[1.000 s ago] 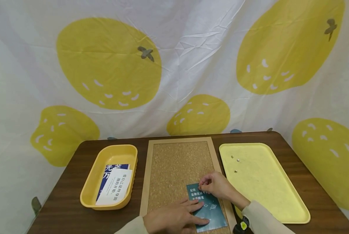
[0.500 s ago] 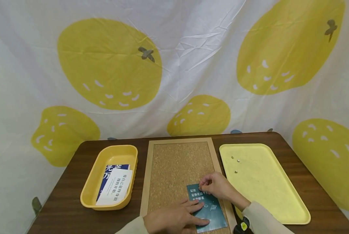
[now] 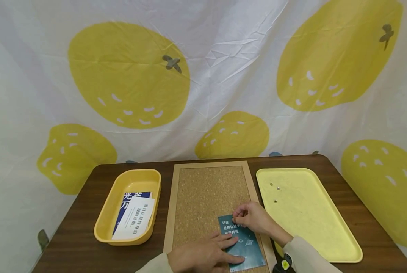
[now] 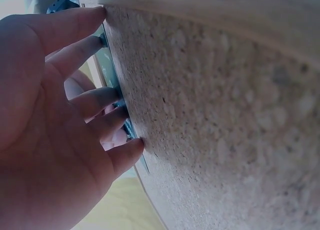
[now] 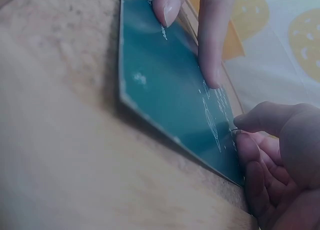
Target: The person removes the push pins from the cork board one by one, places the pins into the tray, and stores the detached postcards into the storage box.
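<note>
A dark teal card (image 3: pixel 249 248) printed with white characters and small planets lies at the lower right of a wood-framed corkboard (image 3: pixel 210 189). My left hand (image 3: pixel 203 253) rests on it with fingers spread, pressing its lower half and left edge; in the left wrist view fingertips (image 4: pixel 136 147) also touch the cork. At the card's top edge, my right hand (image 3: pixel 254 218) pinches a thumbtack between thumb and forefinger. Only a thin dark bit of the thumbtack (image 5: pixel 234 130) shows in the right wrist view; the fingers hide the rest. One card corner there stands slightly off the cork.
Left of the board stands an orange-yellow basket (image 3: pixel 102 223) holding a white card (image 3: pixel 135 220) over a blue card (image 3: pixel 121 212). On the right, a pale yellow tray (image 3: pixel 312 212) carries several small tacks (image 3: pixel 275 201). A lemon-print cloth (image 3: pixel 220 76) hangs behind the brown table (image 3: pixel 70 246).
</note>
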`<state>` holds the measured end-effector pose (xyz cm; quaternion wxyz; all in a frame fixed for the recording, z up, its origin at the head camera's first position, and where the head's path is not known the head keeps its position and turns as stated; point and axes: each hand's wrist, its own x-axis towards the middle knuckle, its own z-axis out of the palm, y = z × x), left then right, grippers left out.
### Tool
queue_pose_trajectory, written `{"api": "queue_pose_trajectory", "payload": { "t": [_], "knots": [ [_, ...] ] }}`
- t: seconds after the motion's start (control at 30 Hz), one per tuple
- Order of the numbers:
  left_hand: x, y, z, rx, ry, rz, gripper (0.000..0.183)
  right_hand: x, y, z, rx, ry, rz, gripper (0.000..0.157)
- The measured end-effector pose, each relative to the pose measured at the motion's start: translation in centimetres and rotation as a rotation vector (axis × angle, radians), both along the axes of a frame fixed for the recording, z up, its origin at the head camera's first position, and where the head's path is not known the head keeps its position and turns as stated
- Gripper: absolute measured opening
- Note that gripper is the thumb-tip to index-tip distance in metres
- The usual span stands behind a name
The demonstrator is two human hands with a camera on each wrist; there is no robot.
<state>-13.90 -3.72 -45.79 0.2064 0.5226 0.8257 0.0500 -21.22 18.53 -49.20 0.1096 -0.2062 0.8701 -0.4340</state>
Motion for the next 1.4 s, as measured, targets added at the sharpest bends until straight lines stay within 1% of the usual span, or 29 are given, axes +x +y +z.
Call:
{"api": "queue_pose_trajectory", "payload": {
  "t": [0.33, 0.6, 0.83, 0.9, 1.0, 1.07, 1.17, 1.23, 1.3, 1.37, 1.4],
  "knots": [
    [0.0, 0.0, 0.0, -0.003, -0.005, 0.006, 0.050, 0.0, 0.1, 0.1, -0.034, -0.027, -0.003, 0.005],
    [0.0, 0.0, -0.1, -0.002, -0.014, 0.009, 0.050, 0.1, 0.1, 0.0, -0.057, -0.022, -0.018, 0.006],
    [0.1, 0.0, 0.2, -0.003, -0.021, 0.017, 0.050, 0.2, 0.1, 0.1, -0.090, -0.029, -0.029, 0.007],
    [0.0, 0.0, 0.1, -0.001, -0.025, 0.016, 0.050, 0.1, 0.1, 0.1, -0.091, -0.027, -0.031, 0.006],
    [-0.3, 0.0, -0.1, -0.001, -0.058, 0.023, 0.050, 0.2, 0.2, 0.1, -0.103, -0.024, -0.029, 0.007],
    [-0.6, -0.1, -0.5, -0.009, -0.114, 0.037, 0.051, 0.2, 0.3, 0.1, -0.108, -0.029, -0.030, 0.009],
    [-0.9, -0.1, -1.0, -0.020, -0.148, 0.051, 0.052, 0.2, 0.4, 0.2, -0.110, -0.039, -0.037, 0.010],
    [-1.1, -0.1, -1.6, -0.018, -0.153, 0.048, 0.052, 0.2, 0.6, 0.2, -0.103, -0.042, -0.043, 0.011],
    [-1.1, -0.2, -1.9, -0.006, -0.124, 0.040, 0.052, 0.2, 0.8, 0.3, -0.104, -0.043, -0.043, 0.011],
    [-1.2, -0.3, -2.3, 0.001, -0.122, 0.034, 0.052, 0.2, 1.0, 0.3, -0.111, -0.040, -0.037, 0.012],
    [-1.1, -0.4, -2.2, 0.001, -0.115, 0.032, 0.052, 0.2, 1.1, 0.3, -0.115, -0.041, -0.035, 0.012]
  ]
}}
